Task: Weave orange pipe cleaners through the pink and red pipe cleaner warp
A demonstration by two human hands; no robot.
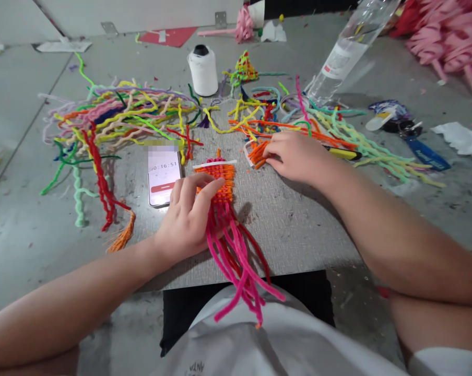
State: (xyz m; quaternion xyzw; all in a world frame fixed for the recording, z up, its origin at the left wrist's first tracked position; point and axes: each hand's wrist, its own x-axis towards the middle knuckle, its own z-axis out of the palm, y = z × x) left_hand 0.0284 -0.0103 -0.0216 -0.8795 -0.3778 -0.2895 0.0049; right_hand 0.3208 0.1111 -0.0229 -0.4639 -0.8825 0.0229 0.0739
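Observation:
My left hand [191,216] is closed around a woven piece of orange and pink pipe cleaners [225,194], thumb on top. Long pink and red pipe cleaner ends [242,256] hang from it past the table's front edge. Across its far end lies a thin white strip [216,164]. Off to the right, my right hand [293,154] has its fingers curled together on a small heap of short orange pipe cleaner pieces [257,152]; its fingertips are partly hidden. A white-edged holder [249,156] shows beside that heap.
A phone [164,177] with a running timer lies left of the weaving. Loose coloured pipe cleaners [122,112] spread behind it. A white thread spool [203,70], a plastic bottle [343,55], a yellow cutter [343,152] and keys [410,128] are farther off.

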